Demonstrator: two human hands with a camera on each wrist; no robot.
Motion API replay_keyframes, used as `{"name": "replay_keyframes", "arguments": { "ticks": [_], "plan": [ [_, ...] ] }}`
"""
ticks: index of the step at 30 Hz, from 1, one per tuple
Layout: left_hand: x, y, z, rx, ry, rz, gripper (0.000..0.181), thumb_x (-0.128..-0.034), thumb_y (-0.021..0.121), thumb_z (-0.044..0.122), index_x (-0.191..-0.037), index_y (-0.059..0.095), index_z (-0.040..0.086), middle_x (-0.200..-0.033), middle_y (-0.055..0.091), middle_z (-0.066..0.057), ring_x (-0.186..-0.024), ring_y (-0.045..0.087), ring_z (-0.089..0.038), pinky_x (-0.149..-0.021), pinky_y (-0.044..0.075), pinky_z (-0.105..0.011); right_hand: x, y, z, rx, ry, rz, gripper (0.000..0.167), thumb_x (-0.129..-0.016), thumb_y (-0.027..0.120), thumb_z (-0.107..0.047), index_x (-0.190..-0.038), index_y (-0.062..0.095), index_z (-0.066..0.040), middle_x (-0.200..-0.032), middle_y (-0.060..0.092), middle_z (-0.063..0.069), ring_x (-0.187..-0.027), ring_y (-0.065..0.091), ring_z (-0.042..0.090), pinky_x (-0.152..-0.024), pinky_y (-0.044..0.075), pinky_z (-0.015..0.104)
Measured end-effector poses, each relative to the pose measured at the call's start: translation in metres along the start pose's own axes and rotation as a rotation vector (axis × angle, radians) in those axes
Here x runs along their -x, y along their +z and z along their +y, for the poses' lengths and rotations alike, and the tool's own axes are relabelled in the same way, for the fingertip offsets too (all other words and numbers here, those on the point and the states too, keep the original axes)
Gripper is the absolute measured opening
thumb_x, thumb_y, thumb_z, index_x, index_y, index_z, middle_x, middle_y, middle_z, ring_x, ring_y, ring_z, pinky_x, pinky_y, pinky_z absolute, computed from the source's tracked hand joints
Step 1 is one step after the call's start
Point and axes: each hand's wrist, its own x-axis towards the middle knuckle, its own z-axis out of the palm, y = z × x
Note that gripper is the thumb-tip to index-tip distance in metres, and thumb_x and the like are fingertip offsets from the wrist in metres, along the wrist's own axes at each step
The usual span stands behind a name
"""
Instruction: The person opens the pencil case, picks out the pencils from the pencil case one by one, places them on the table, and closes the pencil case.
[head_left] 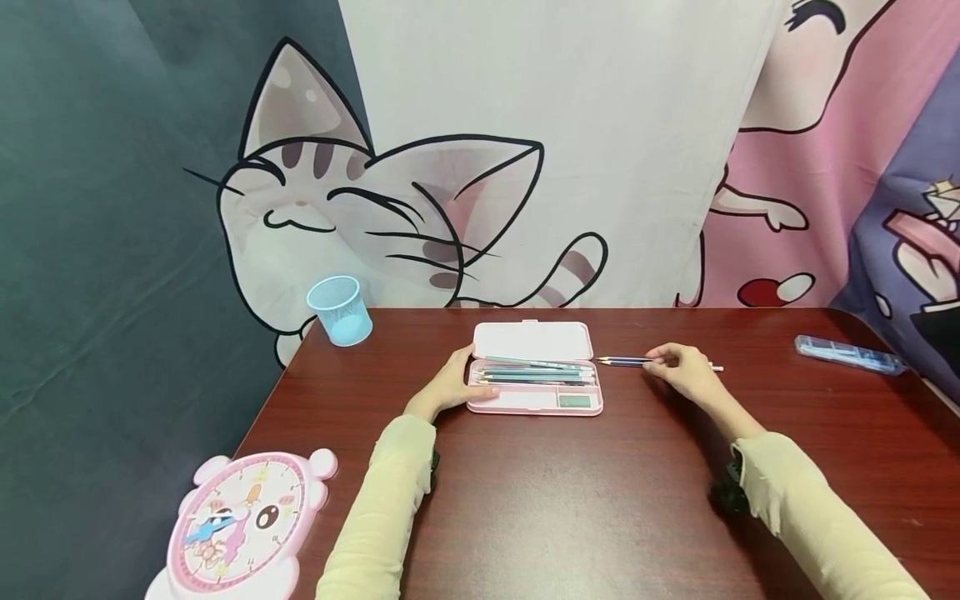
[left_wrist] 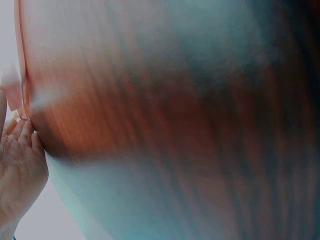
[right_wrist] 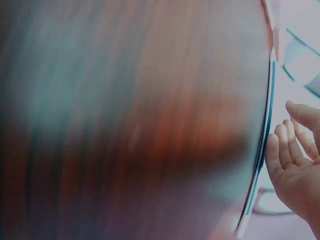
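Note:
In the head view, an open pink pencil case lies on the table with its lid raised at the back. Several pale blue-green pencils lie inside, one slanting across the top, and a green eraser sits in a front compartment. My left hand holds the case's left end, thumb over the tray and fingers along the outer side. To the right of the case lie dark blue pencils, apparently two, tips toward it. My right hand is over them, fingertips touching; in the right wrist view the thumb stands apart from the fingers.
A light blue mesh cup stands at the back left. A pink bear-shaped clock lies at the front left. Toward the right edge of the brown table rests a clear blue case. A cartoon cloth hangs behind.

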Motion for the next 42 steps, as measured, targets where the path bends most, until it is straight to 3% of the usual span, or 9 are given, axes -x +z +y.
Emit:
{"name": "replay_keyframes", "arguments": {
  "ticks": [5, 12, 20, 28, 37, 42],
  "plan": [
    [0.0, -0.001, 0.001, 0.006, 0.003, -0.004, 0.099, -0.0722, 0.074, 0.04, -0.147, 0.016, 0.011, -0.149, 0.022, -0.012, -0.137, 0.024, -0.025, -0.111, 0.023, -0.044, -0.006, 0.016, -0.017, -0.083, -0.014, -0.073, 0.025, -0.083, 0.066, -0.015, -0.097, 0.064, 0.006, -0.083, 0.066, 0.016, -0.065, 0.053, -0.001, -0.06, 0.043, 0.015],
    [0.0, -0.001, 0.001, 0.005, -0.001, 0.0, 0.098, -0.0723, 0.074, 0.04, -0.147, 0.017, 0.011, -0.149, 0.023, -0.011, -0.137, 0.025, -0.025, -0.111, 0.024, -0.044, -0.012, 0.038, -0.04, -0.124, -0.054, -0.14, 0.025, -0.082, 0.068, -0.016, -0.099, 0.066, 0.001, -0.087, 0.068, 0.014, -0.073, 0.057, 0.009, -0.065, 0.045, 0.019],
    [0.002, -0.001, 0.003, 0.007, 0.007, 0.0, 0.098, -0.0727, 0.074, 0.039, -0.146, 0.017, 0.009, -0.15, 0.022, -0.012, -0.137, 0.024, -0.025, -0.111, 0.024, -0.044, -0.016, 0.052, -0.056, -0.077, -0.174, -0.203, 0.017, -0.08, 0.068, -0.011, -0.094, 0.069, -0.001, -0.081, 0.067, 0.008, -0.069, 0.05, 0.01, -0.059, 0.04, 0.019],
    [0.001, 0.001, 0.003, -0.005, 0.004, -0.001, 0.098, -0.0727, 0.074, 0.039, -0.147, 0.016, 0.011, -0.15, 0.022, -0.011, -0.137, 0.024, -0.024, -0.111, 0.024, -0.043, -0.017, 0.056, -0.061, 0.014, -0.25, -0.282, 0.02, -0.079, 0.068, -0.007, -0.095, 0.065, 0.004, -0.082, 0.065, 0.011, -0.065, 0.046, 0.01, -0.057, 0.038, 0.022],
    [0.003, 0.0, 0.004, -0.001, -0.002, -0.002, 0.098, -0.0725, 0.074, 0.04, -0.147, 0.016, 0.013, -0.15, 0.022, -0.01, -0.137, 0.024, -0.024, -0.111, 0.023, -0.043, -0.015, 0.059, -0.058, 0.055, -0.332, -0.252, 0.014, -0.079, 0.067, -0.007, -0.088, 0.064, 0.003, -0.077, 0.06, 0.007, -0.066, 0.046, 0.008, -0.06, 0.04, 0.022],
    [0.002, -0.001, 0.003, 0.0, -0.002, 0.0, 0.099, -0.0723, 0.074, 0.04, -0.147, 0.016, 0.012, -0.15, 0.022, -0.01, -0.137, 0.024, -0.024, -0.111, 0.023, -0.043, -0.014, 0.059, -0.058, -0.003, -0.307, -0.202, 0.012, -0.081, 0.066, -0.007, -0.091, 0.066, 0.0, -0.082, 0.06, 0.009, -0.069, 0.046, 0.012, -0.061, 0.039, 0.022]
  ]
}}
